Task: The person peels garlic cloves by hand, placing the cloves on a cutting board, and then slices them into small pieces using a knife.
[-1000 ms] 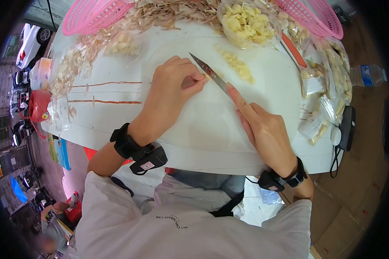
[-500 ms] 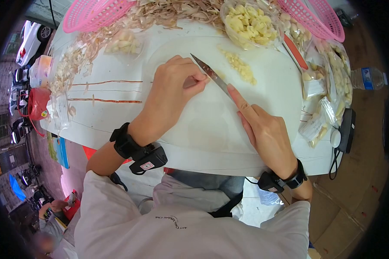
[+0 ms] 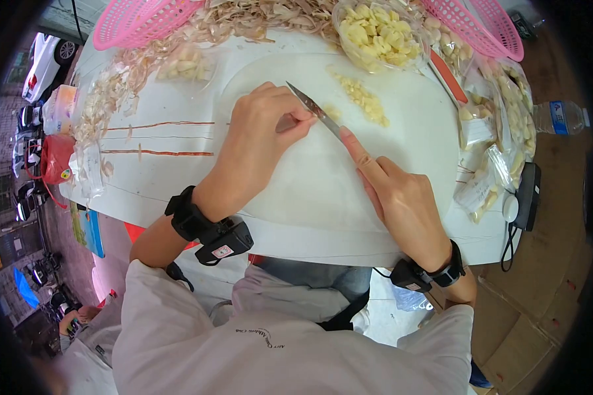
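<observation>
My right hand (image 3: 405, 201) is wrapped round the handle of a knife (image 3: 313, 107), with the index finger stretched along its back. The blade points up and to the left over a white cutting board (image 3: 349, 191). Beside the blade, the fingertips of my left hand (image 3: 267, 125) are pinched together; whatever they hold is hidden. Small chopped garlic pieces (image 3: 366, 102) lie in a strip just beyond the knife. At the board's far edge stands a clear bowl (image 3: 339, 41) of peeled garlic cloves (image 3: 379, 33).
Garlic skins (image 3: 263, 16) heap along the far side between two pink baskets (image 3: 135, 26). A red-handled tool (image 3: 449, 78) and bagged garlic (image 3: 484, 187) lie at right, near a water bottle (image 3: 560, 118). Another bag of cloves (image 3: 184, 66) lies at left.
The knife and my right hand have shifted slightly up and left along my left fingertips. My left hand stays pinched in nearly the same place. A person at lower left has moved.
</observation>
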A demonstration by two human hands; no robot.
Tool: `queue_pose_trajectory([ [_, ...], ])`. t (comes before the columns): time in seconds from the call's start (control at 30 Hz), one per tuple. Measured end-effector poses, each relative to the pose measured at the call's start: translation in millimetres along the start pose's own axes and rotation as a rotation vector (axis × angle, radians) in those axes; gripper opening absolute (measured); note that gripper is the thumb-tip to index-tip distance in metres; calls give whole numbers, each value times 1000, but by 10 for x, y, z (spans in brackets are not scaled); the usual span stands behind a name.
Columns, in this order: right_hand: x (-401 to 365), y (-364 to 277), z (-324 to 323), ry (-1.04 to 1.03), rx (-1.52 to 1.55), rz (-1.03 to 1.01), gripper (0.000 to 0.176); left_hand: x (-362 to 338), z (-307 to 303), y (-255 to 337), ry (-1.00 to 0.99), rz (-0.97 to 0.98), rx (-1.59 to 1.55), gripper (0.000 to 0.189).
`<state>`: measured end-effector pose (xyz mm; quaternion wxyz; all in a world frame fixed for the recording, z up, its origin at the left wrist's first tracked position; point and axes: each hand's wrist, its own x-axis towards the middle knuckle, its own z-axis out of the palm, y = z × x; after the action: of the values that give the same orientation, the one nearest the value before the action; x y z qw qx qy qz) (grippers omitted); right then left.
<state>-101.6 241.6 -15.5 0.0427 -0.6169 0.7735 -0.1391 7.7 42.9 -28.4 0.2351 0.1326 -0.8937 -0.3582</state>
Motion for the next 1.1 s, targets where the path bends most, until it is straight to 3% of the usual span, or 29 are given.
queue_pose_trajectory([
  [0.5,-11,35,0,7,96,25,70,-10,-19,37,-6,-82,-18,10],
  [1.03,-8,-9,-23,-35,154,97,70,-2,-17,11,8,4,85,13],
  [1.1,-16,18,15,19,59,4,73,-5,-12,10,10,10,89,12],
])
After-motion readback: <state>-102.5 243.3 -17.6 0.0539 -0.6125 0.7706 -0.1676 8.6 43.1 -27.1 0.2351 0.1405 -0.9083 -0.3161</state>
